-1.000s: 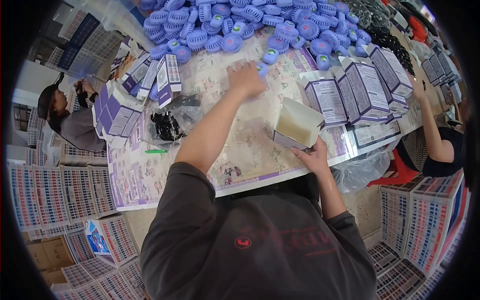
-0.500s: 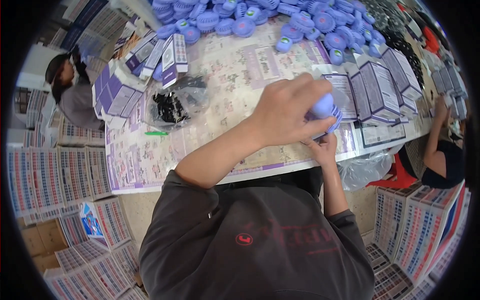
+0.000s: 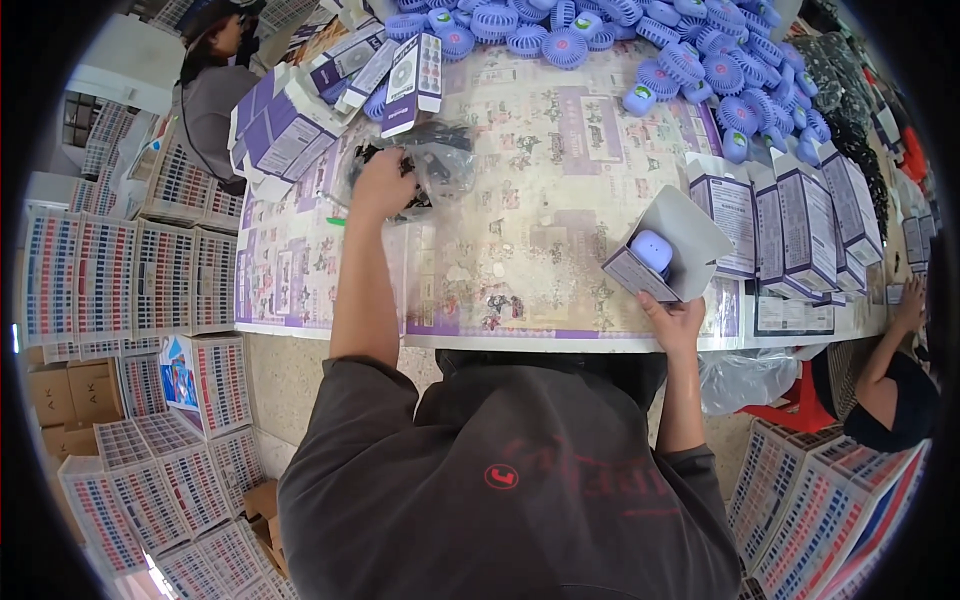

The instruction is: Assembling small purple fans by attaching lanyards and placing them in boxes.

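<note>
My left hand (image 3: 385,184) is down in a clear plastic bag (image 3: 455,165) of black items (image 3: 412,208). Its fingers curl down among them, and what they pinch is hidden. At the near edge of the table, my right hand (image 3: 678,322) grips a small open carton (image 3: 637,272) from below. The carton's flaps stand up, and a lilac handheld fan (image 3: 652,250) sits inside with its rounded end showing. Beside the bag lies a green pen-like stick (image 3: 336,221).
A heap of lilac handheld fans (image 3: 565,47) covers the far side of the table (image 3: 560,200). Purple-and-white cartons stand at the right (image 3: 805,225) and left (image 3: 285,130). Stacked printed boxes (image 3: 130,280) flank the floor. Other people (image 3: 215,95) work at both sides.
My left hand has left the fan and moved left into the plastic bag. The fan now sits in the open carton in my right hand. The view has shifted slightly.
</note>
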The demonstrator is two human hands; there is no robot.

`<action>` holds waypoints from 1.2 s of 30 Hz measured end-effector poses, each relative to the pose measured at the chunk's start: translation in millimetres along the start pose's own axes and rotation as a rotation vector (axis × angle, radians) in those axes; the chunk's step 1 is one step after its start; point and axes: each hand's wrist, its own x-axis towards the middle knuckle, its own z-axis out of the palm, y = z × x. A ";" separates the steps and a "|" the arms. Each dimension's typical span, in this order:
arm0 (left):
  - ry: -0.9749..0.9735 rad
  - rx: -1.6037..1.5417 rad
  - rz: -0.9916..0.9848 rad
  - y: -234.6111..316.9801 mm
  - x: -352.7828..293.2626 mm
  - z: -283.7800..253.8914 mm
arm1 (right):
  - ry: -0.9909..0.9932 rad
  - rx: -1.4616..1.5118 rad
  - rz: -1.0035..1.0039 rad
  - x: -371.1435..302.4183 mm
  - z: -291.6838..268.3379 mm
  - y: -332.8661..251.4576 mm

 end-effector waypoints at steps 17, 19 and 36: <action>0.107 -1.129 0.120 114.4 -28.3 -82.8 | -0.008 -0.035 -0.026 4.8 -6.5 4.5; -0.035 -1.177 0.427 155.3 -40.2 -82.6 | -0.013 -0.040 -0.025 4.5 -6.3 3.8; -0.509 0.182 1.229 311.6 -99.6 -48.1 | 0.052 -0.130 -0.087 2.9 0.2 -20.0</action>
